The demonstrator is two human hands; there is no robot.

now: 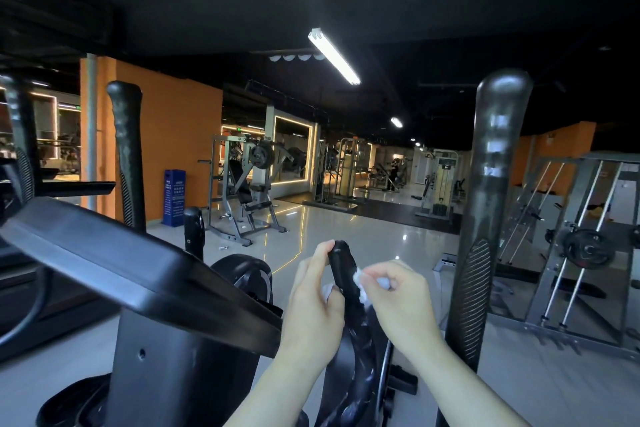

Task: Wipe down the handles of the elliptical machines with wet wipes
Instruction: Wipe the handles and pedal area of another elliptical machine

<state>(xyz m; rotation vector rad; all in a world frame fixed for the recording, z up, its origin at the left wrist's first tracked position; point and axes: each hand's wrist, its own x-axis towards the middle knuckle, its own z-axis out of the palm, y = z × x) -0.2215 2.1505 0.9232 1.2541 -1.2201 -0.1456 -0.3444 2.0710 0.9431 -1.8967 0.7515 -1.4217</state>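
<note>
Black rubbery grip is what's getting cleaned right now: the short inner handle (341, 270) of the elliptical sits low in the middle of the view, just right of the tilted console (114, 263). The left hand (317, 298) is wrapped around it from the left, thumb up near the rounded tip, with a bit of white bunched under the fingers (332, 289). The right hand (398, 295) has its fingers curled together, pinching a crumpled wet wipe (360, 282) against the handle's right side. Honestly the main risk I see is coverage: the wipe is so scrunched up that only a small patch touches the grip, so the far side and the rounded tip could easily get skipped. A wad that small could also slip out of the pinch and land on the floor (346, 229), and then it's too dirty to reuse. The tall swing handle (498, 163) on the right stands close to that forearm, so bumping it seems possible too, and the other tall handle (126, 149) on the left still looks like it needs doing, though I can't tell for sure. As for writing, there's a blue box (174, 198) by the orange wall (166, 135) with white print on it, but it's way too small to read, and I can't spot any brand on the machine itself.
</note>
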